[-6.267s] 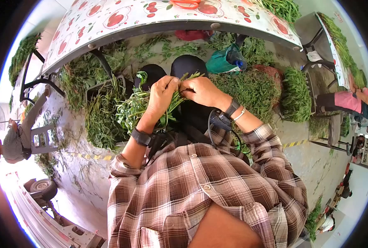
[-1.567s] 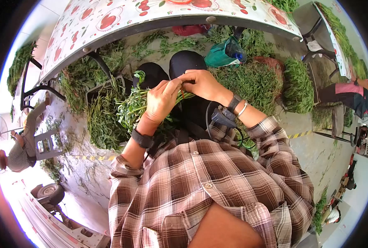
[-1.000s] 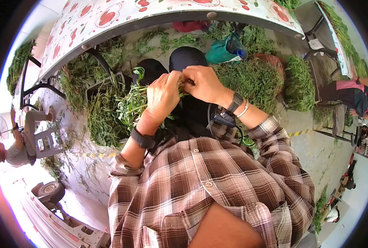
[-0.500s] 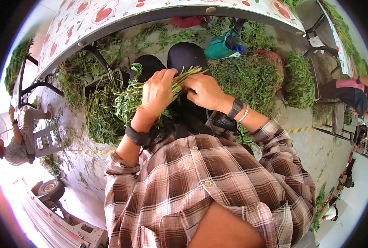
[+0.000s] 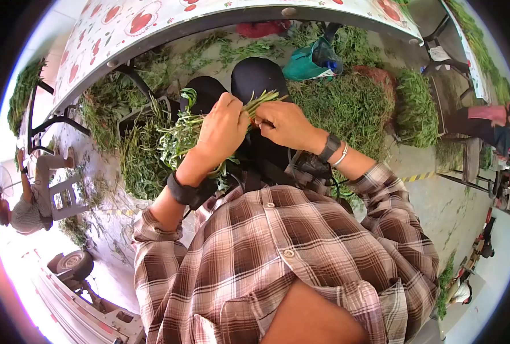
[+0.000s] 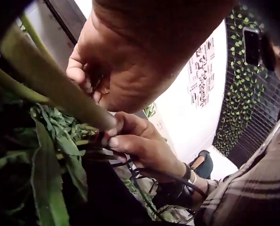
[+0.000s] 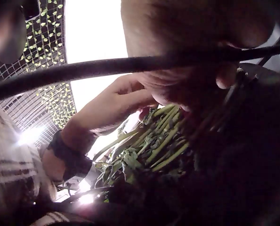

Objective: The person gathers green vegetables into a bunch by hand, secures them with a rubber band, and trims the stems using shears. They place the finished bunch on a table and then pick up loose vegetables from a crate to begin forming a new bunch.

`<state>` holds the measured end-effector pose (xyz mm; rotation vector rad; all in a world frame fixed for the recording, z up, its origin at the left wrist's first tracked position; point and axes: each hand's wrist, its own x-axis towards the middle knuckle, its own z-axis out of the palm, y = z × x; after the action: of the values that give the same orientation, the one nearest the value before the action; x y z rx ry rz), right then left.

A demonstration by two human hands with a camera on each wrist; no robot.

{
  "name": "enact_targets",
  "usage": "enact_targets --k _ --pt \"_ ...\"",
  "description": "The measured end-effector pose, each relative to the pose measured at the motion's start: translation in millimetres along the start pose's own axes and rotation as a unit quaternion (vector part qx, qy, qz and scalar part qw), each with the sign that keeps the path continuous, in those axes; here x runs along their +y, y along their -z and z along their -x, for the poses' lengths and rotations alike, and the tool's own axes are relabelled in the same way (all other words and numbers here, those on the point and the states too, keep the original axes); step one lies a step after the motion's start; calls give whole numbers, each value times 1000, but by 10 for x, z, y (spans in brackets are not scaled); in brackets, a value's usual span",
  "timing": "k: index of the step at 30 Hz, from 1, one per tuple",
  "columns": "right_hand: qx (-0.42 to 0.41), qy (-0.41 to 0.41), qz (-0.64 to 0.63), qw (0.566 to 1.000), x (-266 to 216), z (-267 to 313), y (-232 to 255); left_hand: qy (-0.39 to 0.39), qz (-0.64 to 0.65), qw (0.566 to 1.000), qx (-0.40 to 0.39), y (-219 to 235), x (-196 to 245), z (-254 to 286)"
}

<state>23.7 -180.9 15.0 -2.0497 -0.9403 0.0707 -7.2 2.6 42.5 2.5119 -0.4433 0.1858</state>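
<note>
**Bunch (image 5: 181,136) held across your lap, both hands at its stems (image 5: 266,98)**

You faced a table (image 5: 192,26) with the bunch lying slantwise before your knees (image 5: 259,77): leaves toward your left, bare stem ends pointing right and away from you. A small red piece (image 6: 105,136) showed at the stems beside your right fingertips, too little of it to name. A pile (image 5: 346,114) of greens lay on the floor to your right, and a green bag (image 5: 299,64) stood past your knees.

The step in hand looked like close finger work on the stems. Doing it well probably called for a steady left hold, snug but not crushing, with the stem ends kept roughly level and the right fingers working close to the left ones so nothing slipped.

Your left hand (image 5: 223,125) was closed, fingers curled round the bunch between the leaves and the stem ends. Your right hand (image 5: 289,126) was nearly closed too, thumb and forefinger pinching at the stems; the left wrist view showed those tips almost meeting, while the right wrist view was mostly dark.
</note>
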Motion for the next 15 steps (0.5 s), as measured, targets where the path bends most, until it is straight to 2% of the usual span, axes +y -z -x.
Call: enact_targets --k 1,2,4,8,10,13,14,15 --pt "-2 -1 1 1000 1 -2 4 32 63 997 -15 -17 -13 -10" --pt "-4 -2 2 1000 2 -2 7 32 63 997 -15 -26 -29 -23" --pt "-5 -2 -7 1000 7 -3 12 47 186 981 -29 -28 -67 -54" --pt "-6 4 -7 1000 3 -9 18 93 258 957 -94 48 -101 -92" --pt "-9 5 -11 1000 -3 -15 30 192 304 916 -179 146 -77 -131" --pt "-14 5 -16 1000 -6 -19 41 194 344 890 -228 179 -123 -170" --pt "-16 3 -19 1000 -5 -22 39 195 344 890 -228 154 -140 -174" --pt "-17 2 -19 1000 11 -24 32 153 327 908 -214 120 -149 -177"
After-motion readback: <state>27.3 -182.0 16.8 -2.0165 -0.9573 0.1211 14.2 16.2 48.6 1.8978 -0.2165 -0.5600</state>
